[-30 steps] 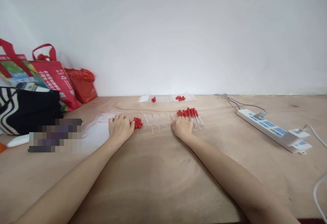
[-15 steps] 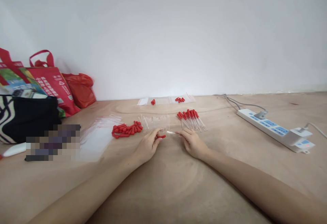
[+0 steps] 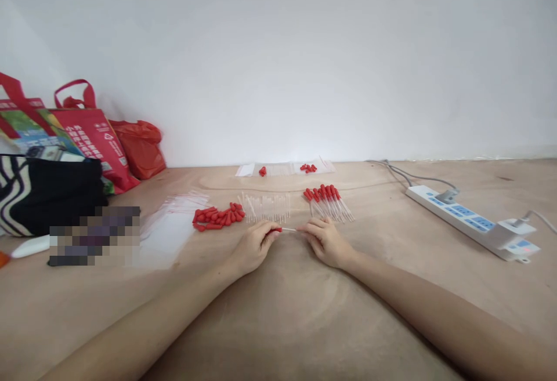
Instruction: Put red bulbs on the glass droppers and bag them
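Observation:
My left hand (image 3: 256, 245) pinches a red rubber bulb (image 3: 278, 229), mostly hidden by the fingers. My right hand (image 3: 327, 243) is closed on a thin clear dropper tube (image 3: 289, 229), which lies level between the two hands. The tube's left end meets the bulb; how deep it sits inside cannot be made out. Beyond my left hand is a heap of loose red bulbs (image 3: 217, 217), with a row of bare clear tubes (image 3: 267, 208) to its right. Past my right hand lie several droppers with red bulbs on their tubes (image 3: 329, 201), side by side.
Clear zip bags (image 3: 163, 236) lie at left, near a dark pixelated object (image 3: 93, 236), a black striped bag (image 3: 52, 195) and red bags (image 3: 139, 149). Small bags with red bulbs (image 3: 282, 170) lie by the wall. A power strip (image 3: 461, 218) with cables is at right.
My hands have come slightly closer together. The tube, earlier apart from the red bulb, now meets its open end. The camera view has shifted a little.

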Demonstrator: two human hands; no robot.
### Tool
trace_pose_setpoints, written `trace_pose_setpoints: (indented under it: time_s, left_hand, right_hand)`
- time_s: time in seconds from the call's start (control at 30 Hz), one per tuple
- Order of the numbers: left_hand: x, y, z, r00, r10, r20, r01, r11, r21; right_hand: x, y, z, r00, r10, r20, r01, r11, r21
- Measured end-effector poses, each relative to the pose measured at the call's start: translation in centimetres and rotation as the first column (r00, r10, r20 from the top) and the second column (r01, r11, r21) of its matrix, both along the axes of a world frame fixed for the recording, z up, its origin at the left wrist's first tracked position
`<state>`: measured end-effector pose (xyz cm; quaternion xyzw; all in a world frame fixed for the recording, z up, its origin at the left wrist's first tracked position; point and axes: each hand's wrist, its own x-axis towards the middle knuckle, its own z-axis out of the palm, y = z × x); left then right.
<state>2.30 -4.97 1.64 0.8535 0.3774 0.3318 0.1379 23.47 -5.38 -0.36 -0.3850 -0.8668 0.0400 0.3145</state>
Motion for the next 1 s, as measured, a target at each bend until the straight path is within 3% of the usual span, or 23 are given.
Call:
trace_pose_setpoints:
  time_s: [0.27,0.67,1.0]
  left_hand:
    - [-0.1,-0.2,0.2,0.994,-0.095,-0.05,0.094,0.995,-0.014]
    - [-0.2,-0.3,0.0,0.982,-0.144,-0.12,0.151,0.987,0.046]
    - [-0.2,-0.7,0.0,0.982,-0.146,-0.117,0.161,0.979,0.126]
  right_hand:
    - [0.3,0.4,0.0,0.997,-0.012,0.07,0.008,0.998,0.06]
    - [0.1,-0.4,0.6,0.983,-0.006,0.184,-0.015,0.994,0.111]
    - [-1.0,-1.3,1.0,0.997,0.016,0.075,-0.014,0.999,-0.032]
